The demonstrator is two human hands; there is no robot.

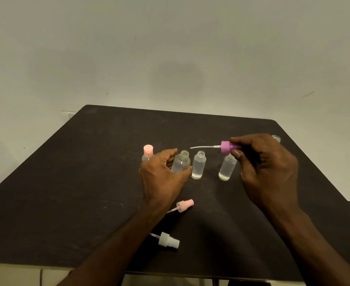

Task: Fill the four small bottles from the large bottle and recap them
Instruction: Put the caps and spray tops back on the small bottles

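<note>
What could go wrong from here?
1. The right hand holds the purple spray cap level; its long dip tube could catch an open bottle and tip it.
2. The left hand sits among uncapped bottles; a nudge may spill them.
3. The white cap lies near the table edge.

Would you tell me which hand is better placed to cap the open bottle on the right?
The right hand: it already holds the purple spray cap directly above that bottle.

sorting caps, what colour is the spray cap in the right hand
Purple spray cap, pinched by the right hand; head view.
</note>
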